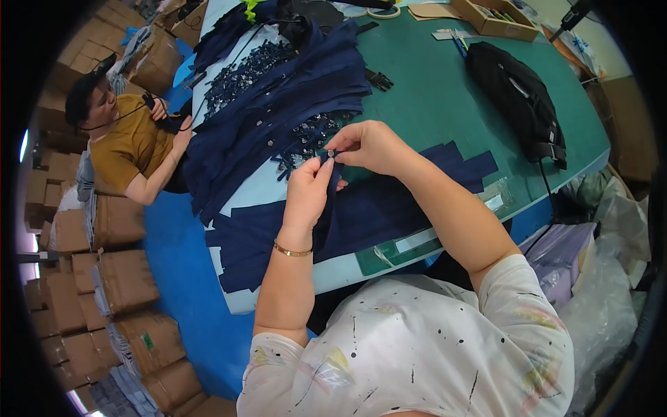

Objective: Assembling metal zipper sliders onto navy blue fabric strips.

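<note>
Seen from above, a person in a white patterned shirt (417, 347) works with both bare arms stretched forward over a table, the hands meeting near its middle. The left hand (306, 197) comes up almost straight from the lower edge, a gold bracelet (292, 250) at its wrist, its thumb and fingers closed narrowly on the upper end of a dark navy strip (328, 219). The right arm bends at the elbow and slants inward, so the right hand (376, 147) approaches from the right, slightly higher than the left, wrist bent and fingertips pinched together. Between the two sets of fingertips sits a small round metal button (331, 153), at the strip's top; the strip hangs below it, just right of the left wrist. Beneath both hands lies a spread of navy cloth pieces (396, 205). Just beyond the fingertips is a heap of small dark pieces with shiny metal bits (313, 132), and past that a larger bundle of navy cloth (257, 121) reaches away to the left. To the right of the right hand, well apart, a black bag (514, 97) rests on the green tabletop (424, 90). Far left of the left hand, a co-worker in a mustard shirt (132, 149) holds something black.
</note>
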A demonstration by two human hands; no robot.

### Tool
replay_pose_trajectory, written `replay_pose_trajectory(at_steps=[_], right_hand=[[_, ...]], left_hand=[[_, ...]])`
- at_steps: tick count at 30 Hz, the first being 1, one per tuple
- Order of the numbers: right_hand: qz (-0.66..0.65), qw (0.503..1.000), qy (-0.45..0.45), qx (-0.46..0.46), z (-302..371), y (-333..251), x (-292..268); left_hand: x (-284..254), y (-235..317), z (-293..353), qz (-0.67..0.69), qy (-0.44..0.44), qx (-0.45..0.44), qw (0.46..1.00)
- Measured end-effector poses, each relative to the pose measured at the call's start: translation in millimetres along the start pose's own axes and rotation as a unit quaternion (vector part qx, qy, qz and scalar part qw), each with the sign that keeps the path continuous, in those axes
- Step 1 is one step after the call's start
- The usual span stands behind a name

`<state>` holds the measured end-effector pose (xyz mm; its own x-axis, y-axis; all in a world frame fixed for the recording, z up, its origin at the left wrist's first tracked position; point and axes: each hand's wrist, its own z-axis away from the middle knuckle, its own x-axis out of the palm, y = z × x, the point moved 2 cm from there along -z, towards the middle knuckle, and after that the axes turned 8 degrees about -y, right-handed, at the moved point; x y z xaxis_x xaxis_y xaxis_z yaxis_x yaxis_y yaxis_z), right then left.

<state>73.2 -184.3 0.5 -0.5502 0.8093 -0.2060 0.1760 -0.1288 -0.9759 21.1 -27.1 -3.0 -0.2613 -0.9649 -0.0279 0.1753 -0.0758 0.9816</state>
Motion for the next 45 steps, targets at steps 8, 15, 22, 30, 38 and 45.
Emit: replay_pose_trajectory(at_steps=[8, 15, 22, 30, 38, 45], right_hand=[[0.071, 0.997, 0.02, 0.006, 5, -9, 2], [0.069, 0.997, -0.016, 0.023, 1, -10, -10], [0.083, 0.997, 0.012, 0.002, 1, -10, -4], [0.099, 0.994, 0.034, 0.018, 5, -10, -5], [0.111, 0.993, 0.031, 0.022, 2, -12, -4], [0.074, 0.996, 0.038, 0.023, 5, -12, -11]], left_hand=[[0, -2, 0, -0.021, 0.02, 0.007, 1.0], [-1, 0, -2, -0.09, -0.01, 0.024, 0.996], [3, 0, -2, -0.12, -0.01, 0.033, 0.992], [10, -2, -3, -0.133, -0.014, 0.039, 0.99], [1, -3, 2, 0.009, -0.051, -0.006, 0.999], [4, -5, -8, 0.023, -0.095, -0.012, 0.995]])
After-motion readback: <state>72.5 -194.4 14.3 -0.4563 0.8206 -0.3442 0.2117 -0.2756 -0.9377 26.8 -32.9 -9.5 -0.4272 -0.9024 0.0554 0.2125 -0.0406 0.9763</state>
